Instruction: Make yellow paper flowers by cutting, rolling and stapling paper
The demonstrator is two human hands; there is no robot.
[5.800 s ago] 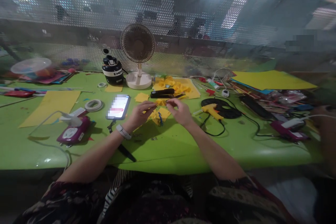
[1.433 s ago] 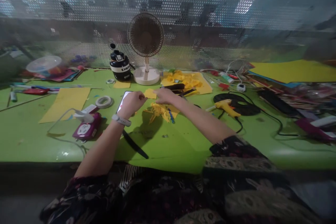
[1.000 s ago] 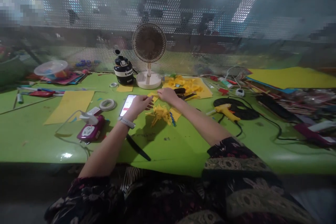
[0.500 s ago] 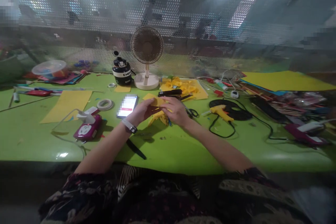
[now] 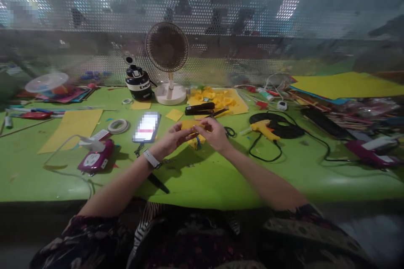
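Between my two hands is a small yellow piece of paper (image 5: 188, 124), held above the green table. My left hand (image 5: 172, 138) pinches it from the left, its fingers partly over the paper. From the right, my right hand (image 5: 216, 135) closes its thumb and fingers on the same piece. Below them lies a crumpled yellow paper bunch (image 5: 194, 143), partly hidden by the hands. A flat yellow paper square (image 5: 174, 114) and a black stapler (image 5: 200, 109) rest just beyond. Scissors (image 5: 230, 131) lie beside my right hand.
A phone (image 5: 147, 127), a tape roll (image 5: 118, 126) and a purple power strip (image 5: 96, 159) are on the left. Behind stand a fan (image 5: 170, 93) and a bottle (image 5: 139, 86). Yellow paper pieces (image 5: 217, 97) lie at the back. A yellow glue gun (image 5: 264, 129) with its cord is right.
The yellow paper in my hands now sits lower and flatter, with both hands' fingers drawn closer together on it. The whole view has shifted slightly.
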